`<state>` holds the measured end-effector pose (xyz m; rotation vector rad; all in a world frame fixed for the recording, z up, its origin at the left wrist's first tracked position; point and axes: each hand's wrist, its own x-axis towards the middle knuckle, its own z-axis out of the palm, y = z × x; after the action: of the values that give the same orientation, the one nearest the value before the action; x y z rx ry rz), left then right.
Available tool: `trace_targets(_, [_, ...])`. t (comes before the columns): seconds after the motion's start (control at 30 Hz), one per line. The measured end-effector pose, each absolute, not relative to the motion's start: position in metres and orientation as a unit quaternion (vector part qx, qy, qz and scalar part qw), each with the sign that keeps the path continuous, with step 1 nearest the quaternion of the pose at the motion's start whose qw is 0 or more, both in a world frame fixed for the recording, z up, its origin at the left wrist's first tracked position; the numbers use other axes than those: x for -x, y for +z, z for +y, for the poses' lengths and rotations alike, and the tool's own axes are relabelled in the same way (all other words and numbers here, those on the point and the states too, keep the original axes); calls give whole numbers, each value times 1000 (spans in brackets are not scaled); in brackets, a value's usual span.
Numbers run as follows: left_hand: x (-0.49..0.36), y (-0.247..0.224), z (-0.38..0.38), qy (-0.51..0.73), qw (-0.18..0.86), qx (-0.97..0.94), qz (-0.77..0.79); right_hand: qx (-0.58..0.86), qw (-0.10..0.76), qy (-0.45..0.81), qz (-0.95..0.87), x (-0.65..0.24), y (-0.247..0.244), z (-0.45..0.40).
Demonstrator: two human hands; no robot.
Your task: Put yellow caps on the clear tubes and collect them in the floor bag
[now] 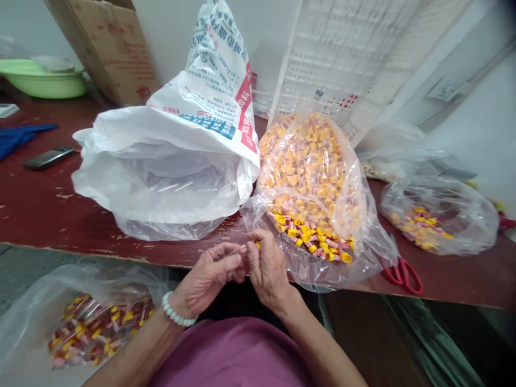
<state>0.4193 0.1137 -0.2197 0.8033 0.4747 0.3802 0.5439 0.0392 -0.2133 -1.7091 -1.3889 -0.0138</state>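
From here I see left hand (207, 277) and right hand (268, 266) clenched, fingertips pinching small pink-yellow piece (250, 248) just above clear plastic bag (374, 258). Yellow-capped pink pieces (310, 215) mostly in its big heap; smaller lots in right bag (439, 215), lower-left bag (76, 322).

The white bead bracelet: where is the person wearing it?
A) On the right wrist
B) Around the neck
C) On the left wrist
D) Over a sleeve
C. The white bead bracelet sits on the bare wrist just behind the left hand.
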Motion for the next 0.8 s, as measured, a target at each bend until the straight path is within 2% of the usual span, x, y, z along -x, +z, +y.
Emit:
trace_targets(0.1, [-415,-219,117,113,817,-532,192,693,368,12,-620,-546,-201,39])
trace_targets(0.17, [-417,-217,116,98,811,-552,169,693,312,34,-649,-547,-194,39])
trace_targets(0.23, [-421,-216,116,106,827,-527,166,678,305,73,-665,-545,-190,37])
trace_targets(0.4, [-425,-213,119,141,846,-477,193,601,441,165,-646,-545,-193,26])
trace_targets(0.5, [-427,-214,120,161,835,-479,220,622,535,158,-550,-559,-199,15])
trace_targets(0.57, [-429,-214,121,176,825,-477,247,667,560,115,-478,-578,-207,10])
trace_targets(0.63, [-430,-213,123,200,827,-454,264,738,513,45,-436,-602,-219,7])
trace_targets(0.73, [-426,-208,139,249,830,-415,276,812,329,-71,-477,-632,-243,11])
trace_targets(0.8, [-420,-202,162,314,788,-435,302,822,206,-127,-515,-642,-258,16])
